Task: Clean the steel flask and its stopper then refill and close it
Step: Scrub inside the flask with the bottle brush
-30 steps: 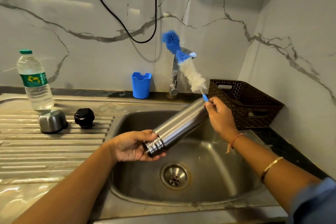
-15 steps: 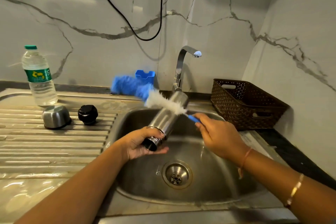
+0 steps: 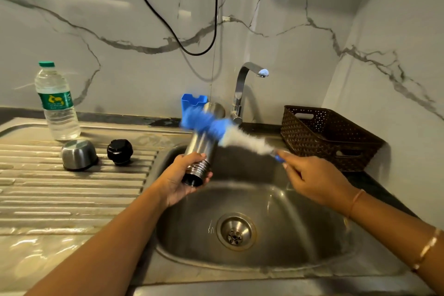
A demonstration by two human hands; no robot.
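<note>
Head view: left hand (image 3: 179, 180) is gripping the steel flask (image 3: 204, 142) at its mouth, above the sink (image 3: 300, 235); right hand (image 3: 314, 180) is pinching the brush (image 3: 245, 144) handle; stopper (image 3: 120, 152) is lying left of the left fingers

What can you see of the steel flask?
The cylindrical brushed-steel flask is uncapped, its ridged neck and dark open mouth tilted down toward the camera, base toward the marble wall. The left hand grips it at the neck over the steel sink. A blurred blue-and-white bottle brush crosses its body.
</note>
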